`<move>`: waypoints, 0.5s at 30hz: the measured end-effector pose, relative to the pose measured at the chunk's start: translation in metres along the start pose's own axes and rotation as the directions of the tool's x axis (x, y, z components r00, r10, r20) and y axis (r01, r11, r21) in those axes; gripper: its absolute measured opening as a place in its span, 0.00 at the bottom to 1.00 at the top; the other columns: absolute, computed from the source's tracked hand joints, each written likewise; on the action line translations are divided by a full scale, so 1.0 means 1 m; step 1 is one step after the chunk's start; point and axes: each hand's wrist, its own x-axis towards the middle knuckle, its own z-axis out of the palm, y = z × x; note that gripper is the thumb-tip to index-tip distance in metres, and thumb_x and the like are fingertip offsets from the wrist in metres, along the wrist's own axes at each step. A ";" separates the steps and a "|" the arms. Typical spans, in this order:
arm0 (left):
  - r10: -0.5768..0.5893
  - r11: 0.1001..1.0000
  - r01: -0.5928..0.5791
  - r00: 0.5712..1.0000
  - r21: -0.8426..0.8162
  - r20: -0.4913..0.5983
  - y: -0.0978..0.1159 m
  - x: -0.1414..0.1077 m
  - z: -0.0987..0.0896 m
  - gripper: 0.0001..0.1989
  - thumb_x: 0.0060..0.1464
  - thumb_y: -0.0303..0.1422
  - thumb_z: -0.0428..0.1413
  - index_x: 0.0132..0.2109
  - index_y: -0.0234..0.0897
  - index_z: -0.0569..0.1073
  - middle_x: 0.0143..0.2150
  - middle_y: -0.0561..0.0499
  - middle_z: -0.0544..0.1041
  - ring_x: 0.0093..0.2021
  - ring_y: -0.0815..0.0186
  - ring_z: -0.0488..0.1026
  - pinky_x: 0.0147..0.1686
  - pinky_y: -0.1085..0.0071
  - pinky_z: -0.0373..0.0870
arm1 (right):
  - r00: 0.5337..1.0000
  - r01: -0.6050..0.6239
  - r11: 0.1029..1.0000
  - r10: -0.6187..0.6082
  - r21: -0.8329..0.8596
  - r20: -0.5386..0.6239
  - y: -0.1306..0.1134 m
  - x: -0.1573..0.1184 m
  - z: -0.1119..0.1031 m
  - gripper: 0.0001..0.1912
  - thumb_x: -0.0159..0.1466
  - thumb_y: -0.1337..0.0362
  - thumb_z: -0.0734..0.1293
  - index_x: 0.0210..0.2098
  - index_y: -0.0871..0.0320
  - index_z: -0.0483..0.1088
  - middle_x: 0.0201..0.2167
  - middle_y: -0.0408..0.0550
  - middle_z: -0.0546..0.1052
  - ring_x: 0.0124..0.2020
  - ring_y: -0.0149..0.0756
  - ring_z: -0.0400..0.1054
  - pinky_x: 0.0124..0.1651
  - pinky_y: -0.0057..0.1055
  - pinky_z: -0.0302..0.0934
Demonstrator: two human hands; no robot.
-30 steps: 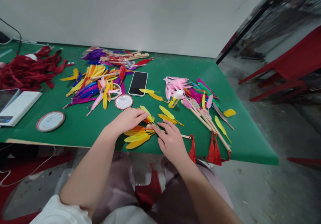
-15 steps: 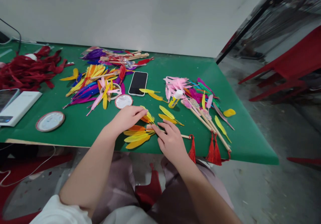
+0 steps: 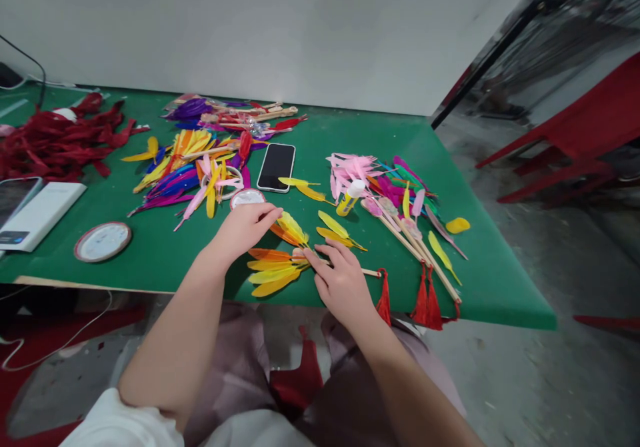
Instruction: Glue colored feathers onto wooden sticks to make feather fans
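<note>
One feather fan (image 3: 277, 276) lay lower centre | left hand (image 3: 247, 231): fingertips close together by its upper feathers, hold couldn't be told | right hand (image 3: 344, 278): fingers half-bent over its hub, hold unclear | one phone (image 3: 277, 166), one glue stick (image 3: 349, 199) near centre; two round lids (image 3: 103, 241) leftward

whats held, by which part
Right hand: the feather fan, held down by the feathered end of its handle. Left hand: near a yellow feather; grip unclear.
</note>
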 end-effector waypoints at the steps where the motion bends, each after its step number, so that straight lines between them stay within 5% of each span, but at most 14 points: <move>1: -0.013 1.000 0.013 1.000 0.016 0.024 -0.002 -0.001 -0.004 0.20 0.54 0.43 0.43 0.30 0.36 0.73 0.21 0.54 0.69 0.23 0.71 0.63 0.24 0.75 0.56 | 1.000 -0.002 1.000 0.002 0.000 0.008 0.000 0.000 0.000 0.20 0.56 0.74 0.59 0.48 0.57 0.68 0.41 0.53 0.70 0.50 0.44 0.57 0.50 0.43 0.58; 4: -0.080 0.997 0.081 0.982 0.000 0.170 -0.009 -0.009 -0.016 0.21 0.52 0.47 0.44 0.28 0.36 0.72 0.20 0.55 0.69 0.21 0.71 0.64 0.22 0.76 0.57 | 1.000 0.000 1.000 0.000 0.003 0.018 0.000 0.000 -0.001 0.20 0.57 0.73 0.58 0.48 0.58 0.68 0.42 0.54 0.70 0.51 0.44 0.57 0.50 0.43 0.58; 9: -0.135 0.976 0.194 0.893 -0.096 0.430 -0.015 -0.020 -0.025 0.19 0.47 0.49 0.48 0.31 0.38 0.71 0.25 0.54 0.73 0.22 0.70 0.68 0.22 0.77 0.61 | 1.000 -0.001 1.000 0.001 0.012 0.024 -0.001 -0.001 -0.002 0.21 0.57 0.74 0.58 0.49 0.59 0.67 0.41 0.54 0.70 0.51 0.44 0.57 0.52 0.43 0.58; 15: -0.124 0.956 0.240 0.854 -0.170 0.506 -0.013 -0.018 -0.019 0.17 0.45 0.47 0.51 0.34 0.38 0.71 0.24 0.53 0.70 0.24 0.68 0.69 0.17 0.79 0.60 | 0.999 -0.030 0.995 0.033 0.095 -0.032 0.001 -0.002 -0.002 0.22 0.57 0.74 0.57 0.50 0.58 0.65 0.42 0.51 0.70 0.51 0.41 0.57 0.53 0.42 0.58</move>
